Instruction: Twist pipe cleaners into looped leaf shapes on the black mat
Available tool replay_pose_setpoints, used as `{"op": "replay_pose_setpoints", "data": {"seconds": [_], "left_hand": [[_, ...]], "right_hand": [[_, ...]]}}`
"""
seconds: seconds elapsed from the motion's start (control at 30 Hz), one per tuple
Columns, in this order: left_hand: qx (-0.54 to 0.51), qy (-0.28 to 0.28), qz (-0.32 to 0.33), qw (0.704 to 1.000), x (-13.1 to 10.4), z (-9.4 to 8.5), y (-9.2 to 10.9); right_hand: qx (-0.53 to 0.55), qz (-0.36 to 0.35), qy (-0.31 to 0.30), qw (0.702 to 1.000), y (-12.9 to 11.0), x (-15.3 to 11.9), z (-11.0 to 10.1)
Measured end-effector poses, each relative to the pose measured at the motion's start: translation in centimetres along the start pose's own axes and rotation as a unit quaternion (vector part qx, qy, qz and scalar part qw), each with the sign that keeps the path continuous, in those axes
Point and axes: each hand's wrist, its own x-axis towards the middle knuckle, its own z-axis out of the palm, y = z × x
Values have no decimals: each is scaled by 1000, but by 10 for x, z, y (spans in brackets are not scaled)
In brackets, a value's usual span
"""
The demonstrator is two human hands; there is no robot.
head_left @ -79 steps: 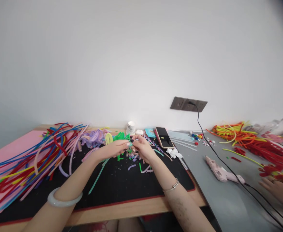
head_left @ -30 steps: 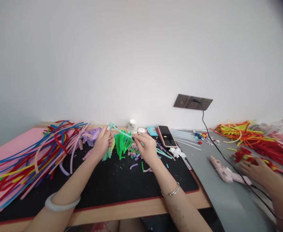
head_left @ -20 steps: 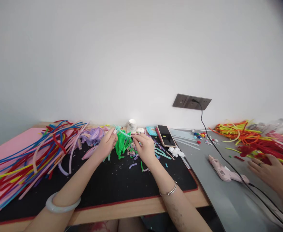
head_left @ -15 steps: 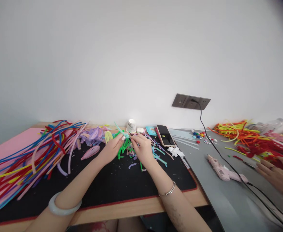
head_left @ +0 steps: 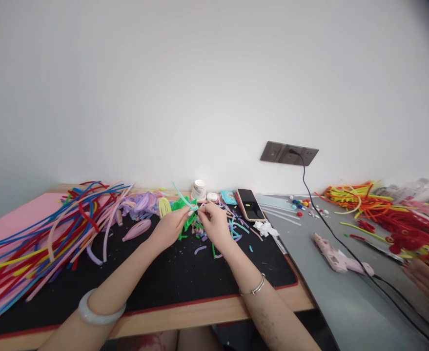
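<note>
A light turquoise pipe cleaner point(head_left: 179, 193) sticks up and to the left from between my two hands. My left hand point(head_left: 173, 223) pinches it, fingers closed. Right beside it, my right hand point(head_left: 214, 222) has thumb and fingertips pressed together at the same piece; what exactly lies between them is too small to make out. Green pipe cleaner pieces point(head_left: 188, 222) lie beneath and behind the hands. Short purple and turquoise cut pieces point(head_left: 240, 226) are scattered to the right on the black mat point(head_left: 185, 278).
Long coloured pipe cleaners point(head_left: 53, 234) spread over the left side. Behind stand a white cup point(head_left: 198, 189) and a phone point(head_left: 250, 204). On the grey table, a pink glue gun point(head_left: 340, 258) with a black cord lies near another person's hand point(head_left: 428, 280) and red pieces point(head_left: 412, 239).
The other person's hand has moved down and right, uncovering red pieces and a blade-like tool. A small turquoise piece now lies on the mat's right. My hands have barely moved.
</note>
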Motion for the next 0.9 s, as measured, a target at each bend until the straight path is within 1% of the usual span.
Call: {"op": "replay_pose_setpoints", "data": {"seconds": [0.07, 0.13, 0.37, 0.47, 0.67, 0.77, 0.83, 0.9], "left_hand": [[9, 1, 2, 1000, 0, 1, -1], [10, 12, 15, 1000, -1, 1, -2], [-4, 53, 86, 995, 3, 0, -2], [-2, 67, 89, 994, 4, 1, -5], [9, 62, 64, 996, 3, 1, -8], [-10, 61, 62, 996, 1, 1, -6], [-20, 52, 53, 997, 1, 1, -4], [-25, 37, 38, 998, 0, 0, -2]], "right_hand": [[1, 16, 1, 1000, -1, -1, 0], [5, 17, -4, 1000, -1, -1, 0], [24, -25, -16, 999, 1, 1, 0], [34, -36, -24, 998, 5, 0, 2], [64, -39, -29, 997, 11, 0, 5], [75, -12, -22, 997, 12, 0, 6], [98, 34, -19, 994, 11, -1, 8], [148, 90, -13, 985, 9, -1, 9]]}}
